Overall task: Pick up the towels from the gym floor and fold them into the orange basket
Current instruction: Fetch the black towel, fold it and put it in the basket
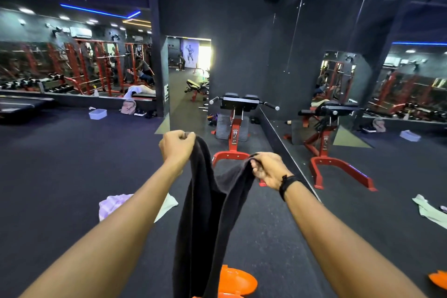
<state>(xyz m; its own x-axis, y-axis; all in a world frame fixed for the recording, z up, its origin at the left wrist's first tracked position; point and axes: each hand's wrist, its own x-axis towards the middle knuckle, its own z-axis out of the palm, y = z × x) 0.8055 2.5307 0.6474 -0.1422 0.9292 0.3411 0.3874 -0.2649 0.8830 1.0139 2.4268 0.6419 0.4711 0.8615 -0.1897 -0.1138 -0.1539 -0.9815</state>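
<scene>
A black towel point(205, 213) hangs in front of me, held up by two corners. My left hand point(177, 145) pinches its upper left corner, slightly higher than the other. My right hand point(268, 169), with a black wristband, grips the right corner. The cloth sags between my hands and drapes down to the bottom of the frame. Below it, part of the orange basket point(238, 282) shows on the dark floor. A lilac towel point(112, 205) and a pale green towel point(169, 203) lie on the floor behind my left forearm.
A red exercise bench point(235, 123) stands straight ahead against the dark wall. A mirror wall point(362, 109) runs along the right and reflects the bench, towels and basket. A white box point(98, 113) and a bag point(128, 106) lie far left near red racks.
</scene>
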